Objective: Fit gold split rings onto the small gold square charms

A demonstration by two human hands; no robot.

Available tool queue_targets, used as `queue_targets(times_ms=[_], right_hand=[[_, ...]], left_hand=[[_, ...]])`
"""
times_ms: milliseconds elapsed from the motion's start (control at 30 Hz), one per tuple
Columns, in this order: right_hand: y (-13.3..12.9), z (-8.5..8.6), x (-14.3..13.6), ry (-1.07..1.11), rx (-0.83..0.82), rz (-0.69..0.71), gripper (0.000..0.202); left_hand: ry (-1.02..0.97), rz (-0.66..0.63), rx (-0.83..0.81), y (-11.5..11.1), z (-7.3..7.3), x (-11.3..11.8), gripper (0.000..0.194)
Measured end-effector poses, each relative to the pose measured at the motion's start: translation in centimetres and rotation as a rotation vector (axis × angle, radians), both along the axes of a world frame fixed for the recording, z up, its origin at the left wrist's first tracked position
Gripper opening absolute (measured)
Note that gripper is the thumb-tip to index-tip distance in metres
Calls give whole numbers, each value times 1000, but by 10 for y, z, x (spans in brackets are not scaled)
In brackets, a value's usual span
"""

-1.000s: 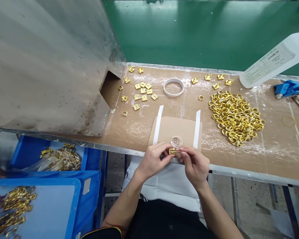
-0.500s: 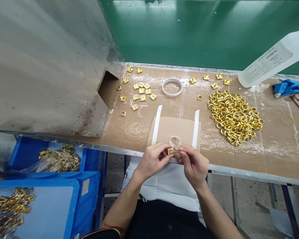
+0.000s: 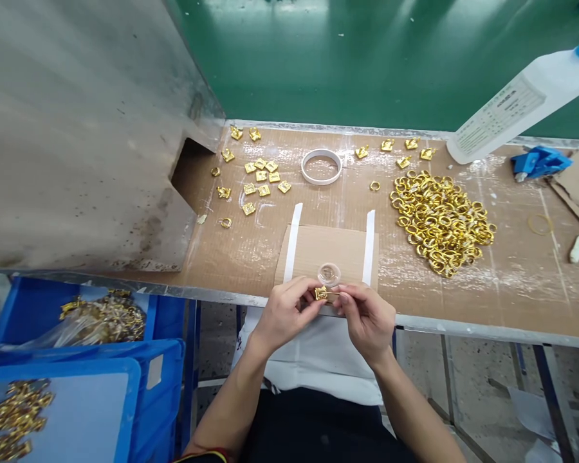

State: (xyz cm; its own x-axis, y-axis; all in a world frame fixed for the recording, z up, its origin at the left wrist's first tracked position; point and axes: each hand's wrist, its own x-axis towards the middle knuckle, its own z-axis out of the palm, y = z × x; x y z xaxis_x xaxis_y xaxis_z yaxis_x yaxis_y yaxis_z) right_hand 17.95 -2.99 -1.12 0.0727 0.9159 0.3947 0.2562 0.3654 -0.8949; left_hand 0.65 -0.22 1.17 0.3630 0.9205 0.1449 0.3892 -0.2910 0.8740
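Observation:
My left hand [image 3: 289,312] pinches a small gold square metal fitting [image 3: 321,293] between thumb and fingertips, just above the table's front edge. From the right, my right hand [image 3: 369,316] grips a thin straight pin [image 3: 334,294] whose far end meets the fitting; whether it is inside a hole is too small to tell. Right behind the fingers, a small clear round dish [image 3: 329,274] with tiny contents rests on a cardboard pad [image 3: 330,247] held by white tape strips.
Gold rings [image 3: 444,222] lie heaped at the right. More square fittings [image 3: 261,175] are spread at the left, near a white tape roll [image 3: 321,167]. A plastic bottle [image 3: 506,116] leans at the back right. Blue crates [image 3: 155,373] and a metal housing [image 3: 91,141] stand left.
The view has swung a little to the right, so everything on the table appears shifted left. Both hands keep their hold on the fitting and the pin, with hardly any movement between them.

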Motion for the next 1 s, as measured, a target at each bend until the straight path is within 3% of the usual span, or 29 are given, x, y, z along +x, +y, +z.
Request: queue_targets(times_ms=[800,1000], right_hand=[[0,1,-1,-21,-3,-37,13],[0,5,-2,63,-33,-29,9]], left_hand=[[39,18,-33,-1,-1,1,11],[8,19,-40,-2,-2,1,11]])
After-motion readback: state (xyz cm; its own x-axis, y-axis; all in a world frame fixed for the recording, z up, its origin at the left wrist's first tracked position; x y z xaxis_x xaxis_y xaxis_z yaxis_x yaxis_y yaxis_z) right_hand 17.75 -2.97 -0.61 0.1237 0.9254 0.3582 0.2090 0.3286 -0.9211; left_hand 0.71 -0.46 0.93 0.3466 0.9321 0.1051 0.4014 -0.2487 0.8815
